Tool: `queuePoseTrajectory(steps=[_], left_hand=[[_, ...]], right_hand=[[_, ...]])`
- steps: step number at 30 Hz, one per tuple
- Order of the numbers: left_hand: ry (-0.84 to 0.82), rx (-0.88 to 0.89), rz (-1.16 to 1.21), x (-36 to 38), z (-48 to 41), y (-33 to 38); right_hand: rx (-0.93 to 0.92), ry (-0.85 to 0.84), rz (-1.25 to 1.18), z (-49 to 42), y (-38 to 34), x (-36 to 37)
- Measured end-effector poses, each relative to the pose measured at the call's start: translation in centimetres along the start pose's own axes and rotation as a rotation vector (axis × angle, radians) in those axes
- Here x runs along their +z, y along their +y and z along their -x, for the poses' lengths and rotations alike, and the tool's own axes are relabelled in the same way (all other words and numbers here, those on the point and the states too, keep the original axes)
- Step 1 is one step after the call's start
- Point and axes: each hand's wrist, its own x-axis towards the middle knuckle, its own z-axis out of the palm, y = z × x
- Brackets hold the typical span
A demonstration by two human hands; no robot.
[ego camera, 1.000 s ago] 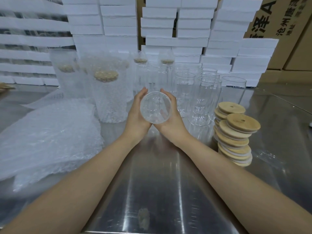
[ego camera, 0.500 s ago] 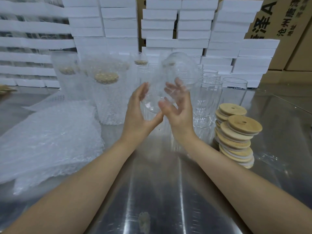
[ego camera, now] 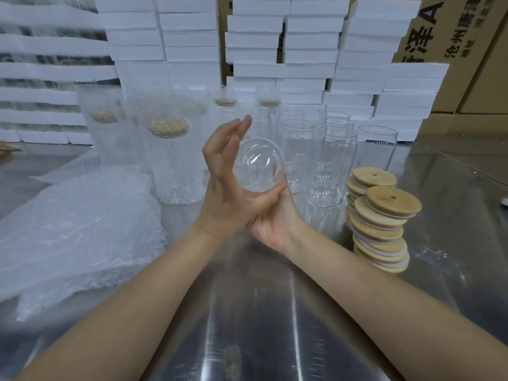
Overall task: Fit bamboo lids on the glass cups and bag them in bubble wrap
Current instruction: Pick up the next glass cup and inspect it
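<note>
Lowered now, the glass cup (ego camera: 259,165) lies gripped in the palm-up right hand (ego camera: 270,217), left hand (ego camera: 224,171) straight-fingered against it.

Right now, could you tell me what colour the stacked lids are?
The lids are light tan with whitish rims, clearest in the head view.

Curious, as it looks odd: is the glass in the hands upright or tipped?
Tipped. The glass lies sideways, a round end facing us, held between the left hand and right hand.
</note>
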Motion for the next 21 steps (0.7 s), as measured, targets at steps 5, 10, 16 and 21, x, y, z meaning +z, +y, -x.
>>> queuePoseTrajectory(steps=[5,10,16,21], left_hand=[[-0.013,-0.132,0.042,0.2,0.3,0.6],[-0.1,-0.232,0.003,-1.2,0.5,-0.4],[-0.21,-0.478,0.012,-1.9,1.7,-1.5],[-0.135,-0.81,0.204,-1.3,1.8,-1.6]], right_hand=[[0.029,0.005,-0.006,-0.3,-0.5,-0.6],[-0.099,0.036,0.074,-0.5,-1.0,-0.5],[-0.541,0.23,0.543,-0.6,-1.0,0.2],[-0.721,0.32,1.188,-0.3,0.3,0.2]])
